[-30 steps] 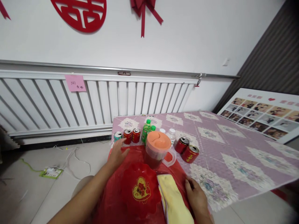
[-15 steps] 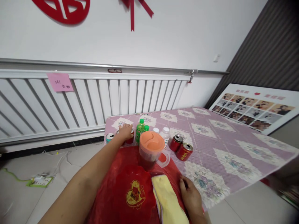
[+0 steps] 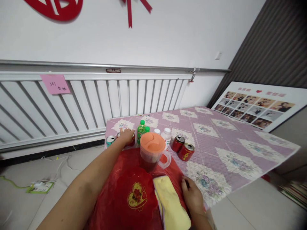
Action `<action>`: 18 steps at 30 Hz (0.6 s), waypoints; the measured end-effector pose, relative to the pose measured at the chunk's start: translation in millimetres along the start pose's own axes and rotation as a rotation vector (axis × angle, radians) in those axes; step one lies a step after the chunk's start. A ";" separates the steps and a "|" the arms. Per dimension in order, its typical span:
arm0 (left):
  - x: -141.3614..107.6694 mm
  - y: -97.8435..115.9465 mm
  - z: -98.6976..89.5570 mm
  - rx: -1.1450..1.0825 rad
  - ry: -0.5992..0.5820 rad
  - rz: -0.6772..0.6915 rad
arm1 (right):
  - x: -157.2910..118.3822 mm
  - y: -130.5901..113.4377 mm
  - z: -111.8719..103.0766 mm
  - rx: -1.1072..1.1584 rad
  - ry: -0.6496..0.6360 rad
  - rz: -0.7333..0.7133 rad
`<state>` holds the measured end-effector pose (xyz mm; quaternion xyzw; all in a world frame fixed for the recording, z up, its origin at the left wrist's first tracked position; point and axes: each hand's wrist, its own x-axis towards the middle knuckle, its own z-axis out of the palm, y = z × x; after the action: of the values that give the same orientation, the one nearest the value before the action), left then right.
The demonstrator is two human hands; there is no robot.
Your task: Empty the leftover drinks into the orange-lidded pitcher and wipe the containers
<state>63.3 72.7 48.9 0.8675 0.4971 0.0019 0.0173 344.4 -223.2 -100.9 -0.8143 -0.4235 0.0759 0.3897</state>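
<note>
My left hand (image 3: 126, 136) reaches over red cans (image 3: 132, 140) at the back left of the table, its fingers apart and touching a can top. A teal can (image 3: 110, 140) stands to its left, green-capped bottles (image 3: 141, 130) to its right. My right hand (image 3: 192, 195) rests curled at the red cover's right edge; what its fingers hold, if anything, is hidden. Between my arms are a red scalloped tray (image 3: 136, 172), a folded yellow cloth (image 3: 171, 204) and a clear pitcher (image 3: 152, 150) with an orange lid.
White-capped bottles (image 3: 166, 137) and two red cans (image 3: 186, 152) stand right of the pitcher on the flowered tablecloth (image 3: 206, 129). A white radiator (image 3: 91, 99) runs behind the table. A power strip (image 3: 39, 187) with cables lies on the floor at left.
The whole view has shifted slightly, so things appear a little further left and up. My left hand stays over the red cans, and my right hand keeps its place by the cover's edge.
</note>
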 end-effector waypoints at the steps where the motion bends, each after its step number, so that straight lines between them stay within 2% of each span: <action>1: -3.1 0.9 0.0 -0.002 0.006 0.005 | -0.1 -0.6 -0.1 0.001 -0.001 -0.001; 10: -42.3 4.9 -18.0 -0.022 0.051 0.054 | -0.4 -3.8 -0.2 0.007 0.007 -0.005; 18: -106.7 -1.8 -39.8 -0.142 0.099 0.084 | -3.0 -8.6 0.6 0.013 -0.013 0.023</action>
<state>6.9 -17.3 90.1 0.8832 0.4589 0.0807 0.0538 336.8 -222.1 -95.9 -0.8160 -0.4161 0.0884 0.3915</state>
